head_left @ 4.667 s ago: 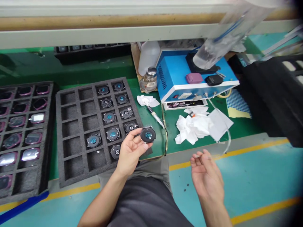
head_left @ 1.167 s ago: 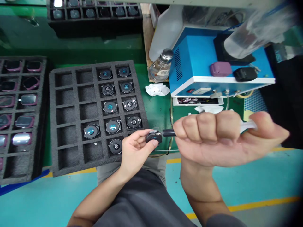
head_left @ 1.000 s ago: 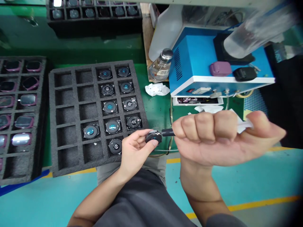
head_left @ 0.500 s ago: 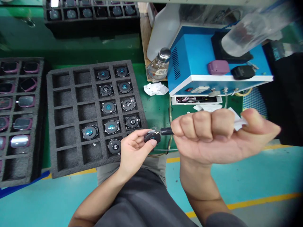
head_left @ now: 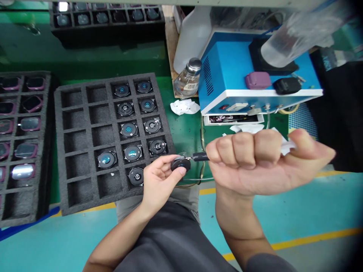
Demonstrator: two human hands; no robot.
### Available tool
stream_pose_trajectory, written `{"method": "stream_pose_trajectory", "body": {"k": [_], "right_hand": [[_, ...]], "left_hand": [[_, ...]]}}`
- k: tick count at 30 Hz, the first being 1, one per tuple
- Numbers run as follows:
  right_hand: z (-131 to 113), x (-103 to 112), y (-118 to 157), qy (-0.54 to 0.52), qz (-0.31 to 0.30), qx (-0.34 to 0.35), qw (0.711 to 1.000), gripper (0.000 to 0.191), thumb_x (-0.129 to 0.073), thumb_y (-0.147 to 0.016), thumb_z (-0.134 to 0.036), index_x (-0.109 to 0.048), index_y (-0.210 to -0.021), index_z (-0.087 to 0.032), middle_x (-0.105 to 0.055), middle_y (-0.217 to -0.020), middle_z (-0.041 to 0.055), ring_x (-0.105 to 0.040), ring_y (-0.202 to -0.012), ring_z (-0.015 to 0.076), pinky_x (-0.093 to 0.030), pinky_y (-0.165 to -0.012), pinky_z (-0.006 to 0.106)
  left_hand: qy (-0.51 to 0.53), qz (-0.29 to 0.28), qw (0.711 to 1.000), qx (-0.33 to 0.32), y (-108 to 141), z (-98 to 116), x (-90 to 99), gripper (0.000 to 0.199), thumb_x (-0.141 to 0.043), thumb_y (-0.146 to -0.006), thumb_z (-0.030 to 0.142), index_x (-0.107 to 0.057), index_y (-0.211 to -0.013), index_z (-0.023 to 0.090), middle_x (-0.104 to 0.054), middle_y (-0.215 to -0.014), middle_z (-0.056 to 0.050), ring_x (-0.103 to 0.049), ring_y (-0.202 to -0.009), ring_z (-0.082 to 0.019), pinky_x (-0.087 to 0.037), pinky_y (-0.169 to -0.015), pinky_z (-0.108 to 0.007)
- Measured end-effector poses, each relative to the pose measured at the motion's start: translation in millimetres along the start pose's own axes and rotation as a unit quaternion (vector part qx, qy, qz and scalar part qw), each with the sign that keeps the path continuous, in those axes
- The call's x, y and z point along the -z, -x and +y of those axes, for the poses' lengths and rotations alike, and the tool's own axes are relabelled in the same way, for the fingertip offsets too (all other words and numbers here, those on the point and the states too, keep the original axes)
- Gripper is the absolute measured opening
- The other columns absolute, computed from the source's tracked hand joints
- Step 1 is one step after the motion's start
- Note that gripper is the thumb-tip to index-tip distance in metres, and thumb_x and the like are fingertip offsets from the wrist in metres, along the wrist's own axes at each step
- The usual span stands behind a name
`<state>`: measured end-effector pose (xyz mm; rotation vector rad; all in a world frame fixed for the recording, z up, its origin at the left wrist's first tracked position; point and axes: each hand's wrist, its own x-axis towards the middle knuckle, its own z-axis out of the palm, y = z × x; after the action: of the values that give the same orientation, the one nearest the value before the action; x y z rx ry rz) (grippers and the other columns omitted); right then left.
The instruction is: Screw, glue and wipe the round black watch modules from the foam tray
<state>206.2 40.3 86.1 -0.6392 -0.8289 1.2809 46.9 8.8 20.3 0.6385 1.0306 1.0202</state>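
Observation:
A round black watch body [head_left: 180, 164] is pinched between the thumb and fingers of my left hand [head_left: 160, 177], just past the right edge of a grey foam tray [head_left: 87, 150]. My right hand [head_left: 255, 162] is closed in a fist round a black cylindrical tool [head_left: 200, 156]. The tool's thin metal tip points left and meets the watch's upper right edge; whether it touches is too small to tell. Several round watch bodies lie in the tray's right columns, one of them a watch with a lit-looking face [head_left: 107, 159] further left.
At the left stands another foam tray [head_left: 42, 151] with purple-framed watches; a third tray [head_left: 107, 28] is at the back. A blue box [head_left: 235, 64], a glass jar [head_left: 188, 78], crumpled white tissue [head_left: 185, 107] and a small white drawer [head_left: 235, 120] are behind my hands.
The view has shifted slightly, so trays and box sit a little further left. My left hand and the watch have moved slightly left; the grip of both hands is the same.

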Motion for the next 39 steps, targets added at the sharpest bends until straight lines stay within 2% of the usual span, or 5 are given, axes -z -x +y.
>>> {"method": "stream_pose_trajectory", "body": {"k": [5, 12, 26, 39], "right_hand": [[2.1, 7.4, -0.5, -0.057, -0.045, 0.013, 0.997, 0.054, -0.036, -0.091, -0.051, -0.013, -0.053, -0.022, -0.013, -0.041, -0.0058, -0.015, -0.038, 0.0096, -0.026, -0.041, 0.029], [3.1, 11.5, 0.0, -0.096, -0.063, 0.020, 0.993, 0.053, -0.032, -0.094, -0.050, -0.016, -0.052, -0.022, -0.017, -0.043, -0.0056, -0.017, -0.039, 0.0090, -0.026, -0.043, 0.030], [-2.6, 12.8, 1.5, -0.076, -0.035, 0.008, 0.996, 0.051, -0.039, -0.091, -0.045, -0.014, -0.052, -0.022, -0.017, -0.042, -0.0054, -0.017, -0.038, 0.0087, -0.025, -0.042, 0.029], [-0.2, 20.2, 2.0, -0.087, -0.062, 0.028, 0.994, 0.053, -0.038, -0.093, -0.048, -0.016, -0.052, -0.022, -0.017, -0.042, -0.0059, -0.017, -0.038, 0.0082, -0.027, -0.042, 0.029]], "left_hand": [[-0.005, -0.001, 1.000, -0.003, -1.3, -2.0, 1.6, 0.028, -0.087, -0.071, 0.023, -0.076, -0.097, 0.016, -0.081, -0.089, -0.005, -0.075, -0.077, -0.015, -0.063, -0.069, -0.024], [-0.003, -0.004, 1.000, -0.006, -0.7, -2.1, 2.5, 0.028, -0.087, -0.072, 0.022, -0.076, -0.097, 0.017, -0.081, -0.089, -0.005, -0.075, -0.077, -0.015, -0.064, -0.069, -0.024], [-0.001, -0.004, 1.000, -0.008, -1.4, -2.6, 3.8, 0.029, -0.087, -0.072, 0.023, -0.076, -0.099, 0.017, -0.081, -0.089, -0.004, -0.075, -0.078, -0.015, -0.064, -0.070, -0.024], [0.008, -0.003, 1.000, -0.006, -0.7, -3.2, 3.6, 0.029, -0.087, -0.072, 0.024, -0.076, -0.099, 0.018, -0.081, -0.088, -0.004, -0.075, -0.076, -0.015, -0.064, -0.068, -0.023]]}}
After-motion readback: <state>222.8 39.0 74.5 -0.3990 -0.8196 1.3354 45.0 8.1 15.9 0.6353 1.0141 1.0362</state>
